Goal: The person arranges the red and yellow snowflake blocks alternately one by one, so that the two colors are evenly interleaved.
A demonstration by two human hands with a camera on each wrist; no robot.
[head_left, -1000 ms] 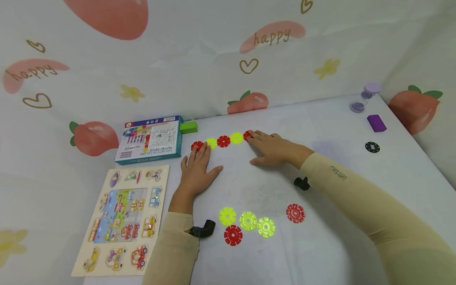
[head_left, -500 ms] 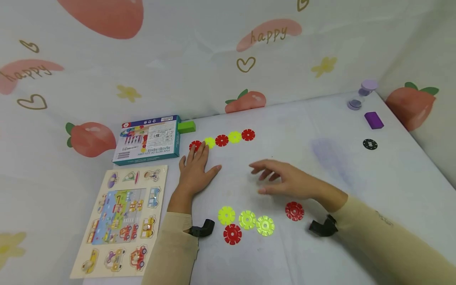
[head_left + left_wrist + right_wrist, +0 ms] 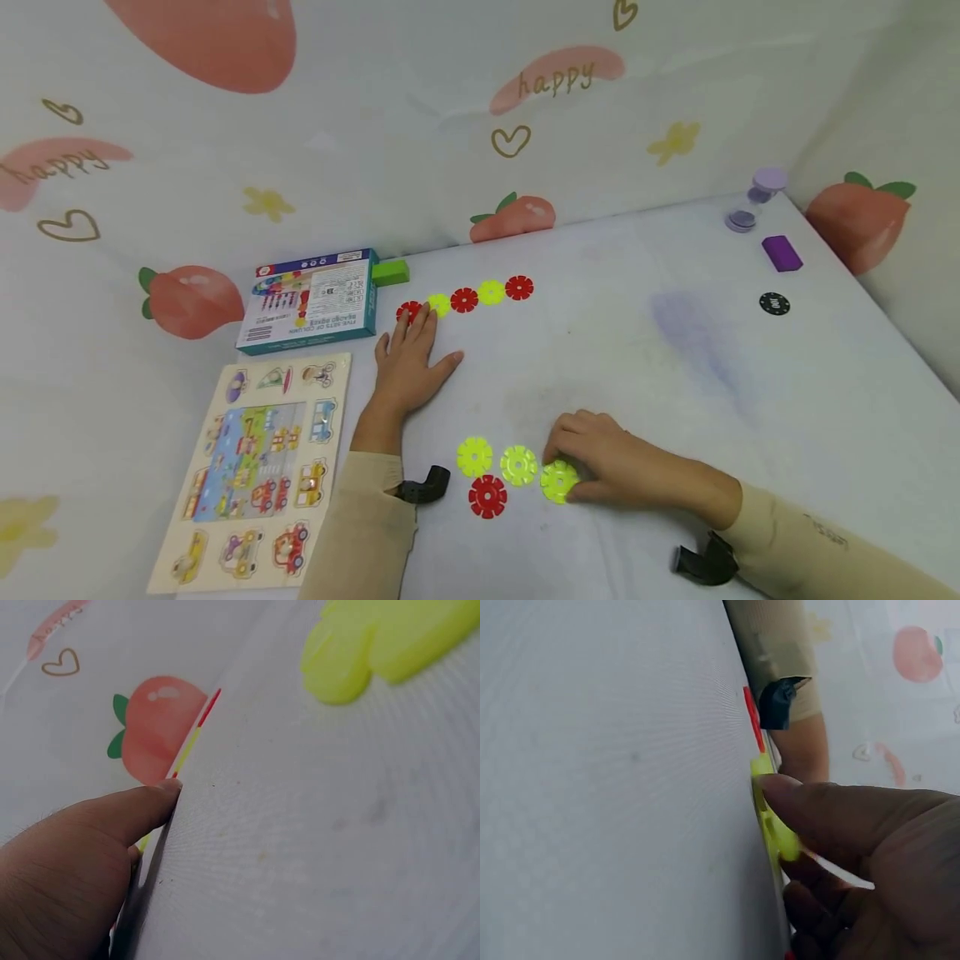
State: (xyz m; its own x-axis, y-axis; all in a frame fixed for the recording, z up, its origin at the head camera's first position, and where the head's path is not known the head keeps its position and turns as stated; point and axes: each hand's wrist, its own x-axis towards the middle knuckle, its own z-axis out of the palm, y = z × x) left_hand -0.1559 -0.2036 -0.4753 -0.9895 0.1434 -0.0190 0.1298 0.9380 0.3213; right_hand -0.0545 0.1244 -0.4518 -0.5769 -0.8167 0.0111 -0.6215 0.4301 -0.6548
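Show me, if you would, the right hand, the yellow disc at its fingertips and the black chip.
Right hand (image 3: 606,458): head view, on the back of the hand.
Yellow disc (image 3: 557,483): head view, near its middle.
Black chip (image 3: 775,304): head view, centre of its face.

My beige-sleeved left forearm (image 3: 362,529) reaches forward, away from my body, with the left wrist (image 3: 379,429) bare. My bare left hand (image 3: 407,368) lies palm down, its fingers extended forward and the left thumb (image 3: 447,366) stretched out to the right. My beige-sleeved right forearm (image 3: 813,537) slants in from the right, nearer to me. My bare right hand (image 3: 603,457) is turned knuckles up, its fingers bent downward and the right thumb (image 3: 588,492) opposing them in a pinch.
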